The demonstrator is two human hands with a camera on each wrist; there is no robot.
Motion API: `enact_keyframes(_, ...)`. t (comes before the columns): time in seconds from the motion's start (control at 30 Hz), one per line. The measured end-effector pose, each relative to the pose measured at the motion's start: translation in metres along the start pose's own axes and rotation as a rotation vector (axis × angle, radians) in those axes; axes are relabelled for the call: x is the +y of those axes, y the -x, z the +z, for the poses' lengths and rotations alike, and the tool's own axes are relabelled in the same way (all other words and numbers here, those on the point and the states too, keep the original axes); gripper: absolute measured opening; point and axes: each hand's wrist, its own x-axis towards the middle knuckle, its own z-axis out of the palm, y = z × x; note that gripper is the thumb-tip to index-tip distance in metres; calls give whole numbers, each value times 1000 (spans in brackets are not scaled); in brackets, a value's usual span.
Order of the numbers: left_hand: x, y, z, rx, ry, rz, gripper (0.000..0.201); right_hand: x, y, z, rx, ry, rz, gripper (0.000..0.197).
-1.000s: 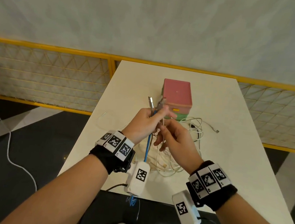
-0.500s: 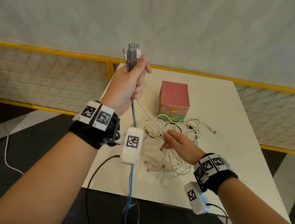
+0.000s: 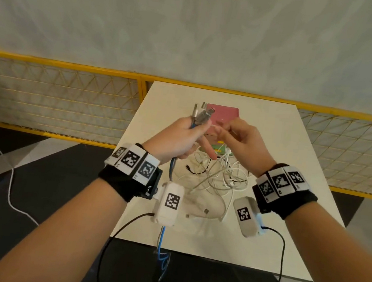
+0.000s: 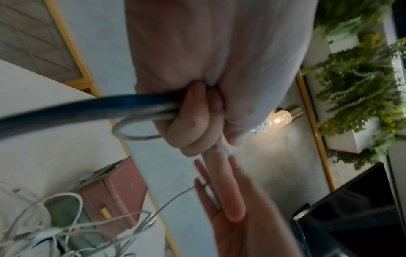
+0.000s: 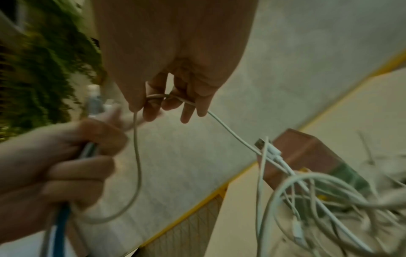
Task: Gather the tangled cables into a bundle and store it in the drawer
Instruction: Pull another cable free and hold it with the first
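At the centre of the head view, my left hand is raised above the white table, its fingers curled tight around a blue cable and a thin grey one, with several metal plug ends fanning out above the fist. Just to its right, my right hand pinches a thin white cable between thumb and fingers; from the pinch one end droops in a slack loop toward the left hand, and the other runs down to the tangle. That tangle of white cables lies loose on the table at mid-frame, just below my hands and near the table's front edge, with a few plug ends trailing toward me. Behind my hands, partly hidden, stands the small drawer box, pink on top with a green drawer lower down; I cannot tell whether any drawer is open. The blue cable hangs down past the table edge toward the floor. I judge these cables light, limp and springy: the thin white ones will slip and snag on each other, while the blue one looks thicker and stiffer and should resist coiling. Holding them near the plugs, ends together, seems the surest place, then gathering the slack loop by loop.
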Motion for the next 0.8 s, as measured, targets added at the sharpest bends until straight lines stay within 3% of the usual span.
enact_keyframes(0.07,-2,-6,6,12,-47,-10,21,-8,-4,-3,1,-10,-43,22)
enact_keyframes(0.13,-2,-11,6,33,-107,-1,36,-11,-5,-8,39,-31,-72,21)
enact_keyframes(0.23,4,-15,3,153,-189,141,38,0,0,-11,7,-1,-62,18)
enact_keyframes(0.4,25,-23,-10,418,31,346,37,56,24,11,-249,5,181,37)
enact_keyframes(0.6,25,-21,-24,529,97,379,33,72,20,10,-266,-185,303,27)
enact_keyframes(0.73,30,-18,-32,622,171,416,36,82,14,3,-464,345,261,20)
enact_keyframes(0.8,35,-14,-37,658,201,453,35,85,18,3,-518,429,282,22)
